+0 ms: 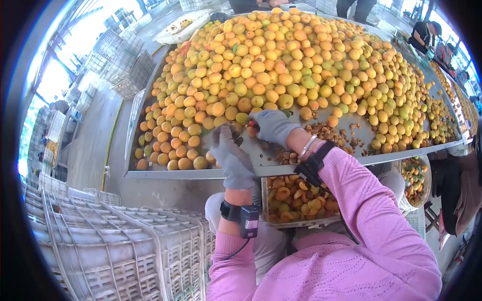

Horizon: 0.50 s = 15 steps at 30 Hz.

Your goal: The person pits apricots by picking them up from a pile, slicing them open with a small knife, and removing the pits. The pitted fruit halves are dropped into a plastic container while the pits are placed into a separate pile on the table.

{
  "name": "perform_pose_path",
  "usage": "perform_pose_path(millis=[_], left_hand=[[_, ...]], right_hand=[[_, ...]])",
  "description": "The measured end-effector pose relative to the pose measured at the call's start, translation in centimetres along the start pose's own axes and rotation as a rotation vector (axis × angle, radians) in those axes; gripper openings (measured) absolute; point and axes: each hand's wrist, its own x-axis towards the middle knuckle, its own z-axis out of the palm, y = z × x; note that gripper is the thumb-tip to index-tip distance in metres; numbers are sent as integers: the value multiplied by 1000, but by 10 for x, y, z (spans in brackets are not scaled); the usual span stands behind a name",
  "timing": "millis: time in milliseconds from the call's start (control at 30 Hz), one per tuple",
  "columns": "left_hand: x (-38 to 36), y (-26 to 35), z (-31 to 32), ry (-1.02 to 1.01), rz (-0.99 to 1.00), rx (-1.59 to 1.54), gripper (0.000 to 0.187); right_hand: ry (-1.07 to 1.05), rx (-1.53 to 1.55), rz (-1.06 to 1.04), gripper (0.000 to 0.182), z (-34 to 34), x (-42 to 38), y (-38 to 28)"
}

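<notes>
So both hands were gloved in grey and working close together, just inside the near edge of a metal-rimmed table [201, 174]. The right hand [273, 127] had its fingertips closed on a small reddish thing [251, 131], maybe a bit of fruit, though it was too small and blurry to swear to. The left hand [232, 155] was right beside it, fingers bent, with the palm turned away, so I honestly can't tell if it was gripping anything.

The orange-yellow fruit [271, 65] was heaped high across the table beyond the hands, with more of it spread to the left of them. Brown scraps [334, 135] lay on the bare metal to the right of the right hand. Under the near edge sat a crate [301, 223] of opened fruit, with a round basket [427, 175] of mixed bits further right. Big pale plastic crates [115, 246] filled the lower left, and a person in black [423, 37] was off at the upper right.
</notes>
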Motion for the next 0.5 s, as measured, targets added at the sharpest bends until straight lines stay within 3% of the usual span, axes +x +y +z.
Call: perform_pose_path(millis=[67,133,167,233,267,300,333,400,433,500], left_hand=[[0,2,4,-3,-4,-1,26],[-2,2,10,-101,-8,24,30],[-7,6,13,-102,-8,17,30],[-21,16,18,-533,46,-65,36],[-24,14,19,-543,46,-69,36],[-27,11,21,-592,51,-74,39],[-29,8,23,-640,54,-77,42],[-35,2,27,-655,37,-101,43],[-37,2,28,-690,-27,-175,43],[-39,0,28,-723,-95,-248,43]], right_hand=[[92,-30,-69,27,-12,-5,-1],[-224,954,223,32,-48,-26,-19],[-252,1178,229,40,-58,-39,-20],[-178,1283,154,41,-66,-60,-28],[-105,1394,77,43,-70,-69,-30],[-67,1191,79,47,-76,-76,-30],[-55,1190,86,47,-73,-81,-21],[184,657,106,50,-68,-88,-14],[227,867,50,49,-68,-103,-13],[171,963,71,50,-78,-122,-18]])
